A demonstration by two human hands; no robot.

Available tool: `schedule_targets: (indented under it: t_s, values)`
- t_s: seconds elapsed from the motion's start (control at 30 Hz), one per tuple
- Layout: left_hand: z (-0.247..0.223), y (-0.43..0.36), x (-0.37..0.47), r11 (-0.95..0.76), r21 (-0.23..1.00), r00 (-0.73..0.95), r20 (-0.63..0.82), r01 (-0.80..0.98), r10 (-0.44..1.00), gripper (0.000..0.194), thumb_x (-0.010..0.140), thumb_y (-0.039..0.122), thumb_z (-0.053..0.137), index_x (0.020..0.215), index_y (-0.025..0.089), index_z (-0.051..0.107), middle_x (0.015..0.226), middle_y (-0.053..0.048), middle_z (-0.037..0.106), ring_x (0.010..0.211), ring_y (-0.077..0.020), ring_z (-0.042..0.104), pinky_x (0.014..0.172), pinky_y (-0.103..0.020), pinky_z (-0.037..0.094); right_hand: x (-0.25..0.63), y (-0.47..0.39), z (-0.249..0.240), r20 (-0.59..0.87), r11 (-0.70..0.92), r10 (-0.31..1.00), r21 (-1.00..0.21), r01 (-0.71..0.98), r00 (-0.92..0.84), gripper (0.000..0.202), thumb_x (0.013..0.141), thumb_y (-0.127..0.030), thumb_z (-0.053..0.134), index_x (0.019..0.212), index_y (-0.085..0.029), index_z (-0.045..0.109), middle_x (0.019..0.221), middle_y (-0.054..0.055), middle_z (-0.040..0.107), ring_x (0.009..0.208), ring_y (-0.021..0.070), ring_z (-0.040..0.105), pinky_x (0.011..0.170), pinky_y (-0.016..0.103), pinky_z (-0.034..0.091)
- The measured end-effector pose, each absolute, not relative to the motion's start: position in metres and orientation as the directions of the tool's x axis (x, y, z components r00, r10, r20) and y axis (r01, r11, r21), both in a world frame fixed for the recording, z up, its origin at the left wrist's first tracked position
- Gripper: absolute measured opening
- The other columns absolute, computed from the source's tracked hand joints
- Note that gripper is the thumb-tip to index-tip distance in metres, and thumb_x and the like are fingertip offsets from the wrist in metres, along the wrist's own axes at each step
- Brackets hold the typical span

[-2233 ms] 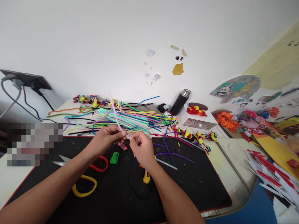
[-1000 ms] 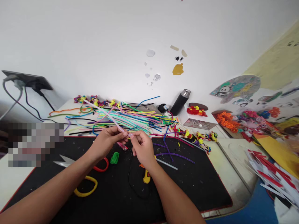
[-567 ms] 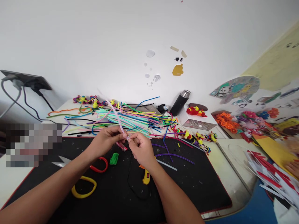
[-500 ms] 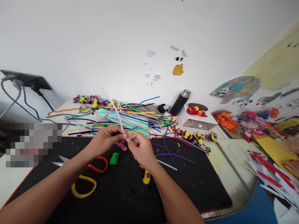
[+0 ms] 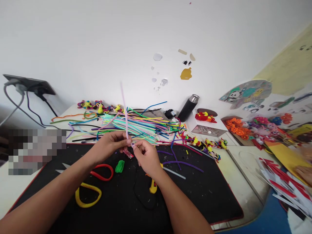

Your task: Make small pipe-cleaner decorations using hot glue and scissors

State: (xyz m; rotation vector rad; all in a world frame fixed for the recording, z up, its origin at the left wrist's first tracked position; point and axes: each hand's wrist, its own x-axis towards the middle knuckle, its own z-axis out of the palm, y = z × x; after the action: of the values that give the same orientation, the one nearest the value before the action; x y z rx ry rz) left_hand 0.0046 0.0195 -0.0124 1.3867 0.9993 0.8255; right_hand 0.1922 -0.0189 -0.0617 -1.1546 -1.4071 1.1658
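Note:
A pale pink pipe cleaner (image 5: 126, 118) rises upright from between my fingertips. My left hand (image 5: 115, 143) pinches it near its lower part. Close beside, my right hand (image 5: 145, 154) pinches its lower end; the exact shape of that end is hidden by the fingers. Beneath the hands, a small red piece (image 5: 128, 153) and a green bundle (image 5: 120, 166) lie on the black mat (image 5: 117, 208). Scissors with one red and one yellow handle (image 5: 88, 195) rest partly under my left forearm. By my right wrist is a yellow-handled glue gun (image 5: 153, 187) with a clear stick.
A heap of coloured pipe cleaners (image 5: 136, 125) spreads behind the mat. Several small figures (image 5: 209, 149) lie at its right. A black flask (image 5: 188, 108) and a white box (image 5: 207, 126) stand near the wall. Another person's hand (image 5: 303, 172) is at the far right, near paper strips.
The pink pipe cleaner has swung from a leftward lean to nearly upright. My left fingers have shifted slightly on it, while my right hand stays almost in place.

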Motion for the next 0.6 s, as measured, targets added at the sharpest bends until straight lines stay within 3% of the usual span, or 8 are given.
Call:
schedule_targets:
  t_s: [0.3, 0.6]
  values:
    - [-0.029, 0.013, 0.017, 0.218, 0.964, 0.319, -0.161, -0.149, 0.934, 0.037, 0.068, 0.045, 0.095, 0.087, 0.017, 0.08, 0.074, -0.006, 0.077, 0.064, -0.0201, 0.071, 0.057, -0.029, 0.059, 0.195, -0.014, -0.056, -0.021, -0.029, 0.998, -0.985, -0.17, -0.052, 0.027, 0.091, -0.047, 0.066, 0.094, -0.02, 0.06, 0.046, -0.011, 0.05, 0.032, 0.0086, 0.042, 0.035, 0.02, 0.028]
    - [-0.031, 0.006, 0.021, 0.217, 0.959, 0.278, -0.162, -0.182, 0.947, 0.043, 0.067, 0.052, 0.094, 0.082, 0.016, 0.078, 0.073, -0.006, 0.075, 0.056, -0.0181, 0.069, 0.055, -0.028, 0.055, 0.194, -0.017, -0.053, 0.013, 0.005, 0.999, -0.988, -0.152, -0.052, 0.029, 0.092, -0.048, 0.066, 0.091, -0.019, 0.06, 0.042, -0.012, 0.046, 0.031, 0.0079, 0.039, 0.036, 0.02, 0.026]
